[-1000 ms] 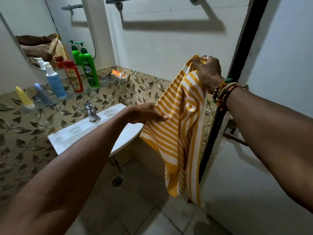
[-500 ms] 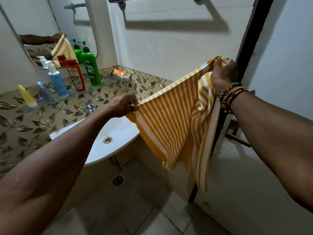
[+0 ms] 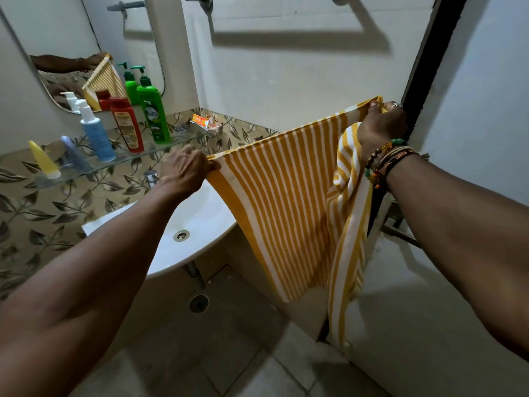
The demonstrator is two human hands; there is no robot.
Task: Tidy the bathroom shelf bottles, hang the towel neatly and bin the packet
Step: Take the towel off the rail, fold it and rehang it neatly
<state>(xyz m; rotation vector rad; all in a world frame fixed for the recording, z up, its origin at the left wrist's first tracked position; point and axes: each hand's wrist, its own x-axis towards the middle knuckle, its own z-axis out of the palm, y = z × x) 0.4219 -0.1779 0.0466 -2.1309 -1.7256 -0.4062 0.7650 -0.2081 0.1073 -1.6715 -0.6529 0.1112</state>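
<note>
Head view, left to right: left hand [image 3: 187,170] pinches one top corner of the striped towel [image 3: 289,202]; right hand [image 3: 380,126] clenches the other, near the door edge. Stretched over the basin [image 3: 200,224], it looks light, limp and drapey; top corners seem the best grip.

Yellow-and-white striped towel [image 3: 289,202]. On the glass shelf [image 3: 137,156], from its left end to its right: yellow tube [image 3: 44,160], pale blue tube [image 3: 75,156], blue pump bottle [image 3: 96,133] with white top, red bottle [image 3: 127,126], green pump bottle [image 3: 151,110]. Orange packet [image 3: 204,121] at right end. Beige wall tiles [image 3: 37,213] with brown leaf pattern. White sink [image 3: 206,216]. Multicoloured bead bracelets [image 3: 383,159].
</note>
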